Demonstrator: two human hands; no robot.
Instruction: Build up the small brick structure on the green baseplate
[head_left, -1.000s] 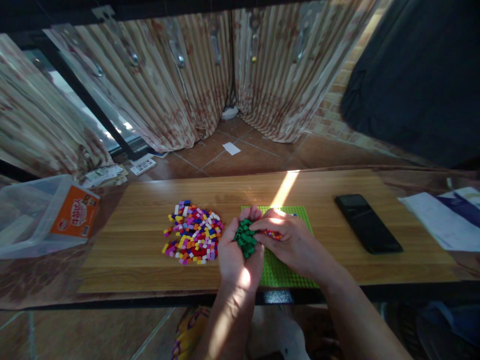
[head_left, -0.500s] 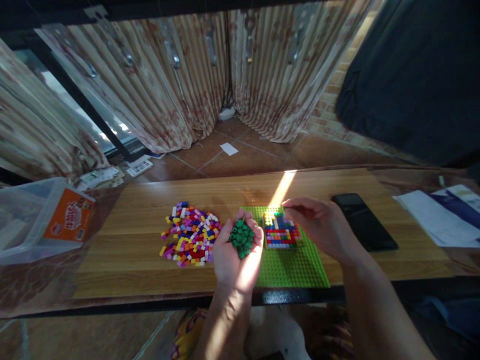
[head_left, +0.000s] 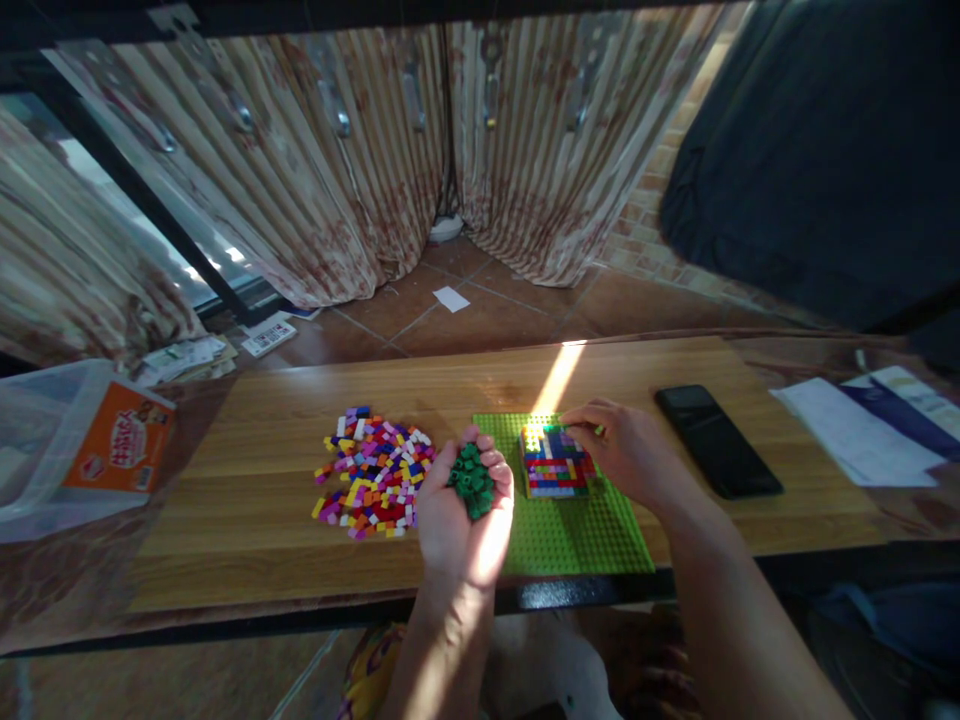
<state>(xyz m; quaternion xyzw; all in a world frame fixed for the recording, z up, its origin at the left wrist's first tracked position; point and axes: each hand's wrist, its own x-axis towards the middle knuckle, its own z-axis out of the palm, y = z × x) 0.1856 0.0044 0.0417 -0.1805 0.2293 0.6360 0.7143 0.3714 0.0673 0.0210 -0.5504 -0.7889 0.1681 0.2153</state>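
Observation:
A heap of small dark green toy bricks (head_left: 472, 482) lies in the cupped palm of my left hand (head_left: 450, 535), its fingers curled up around them. That hand is over the left edge of a light green studded baseplate (head_left: 559, 545). On the plate sits a low, multicoloured block of bricks (head_left: 553, 478), with a sunlit patch at its upper left. My right hand (head_left: 630, 450) is at the block's upper right corner, thumb and fingertips pinched together and pointing down at it. Whatever is between those fingertips is too small to make out.
Left of my cupped hand, a loose pile of mixed bricks (head_left: 375, 470) covers part of the wooden board (head_left: 232, 500). A black phone (head_left: 716, 440) lies to the right. A clear plastic box (head_left: 45, 430) stands far left, and papers (head_left: 847, 435) lie far right.
My right hand has come down slightly towards the upper right corner of the brick block. The left hand still cradles the green bricks. The whole view has shifted a little.

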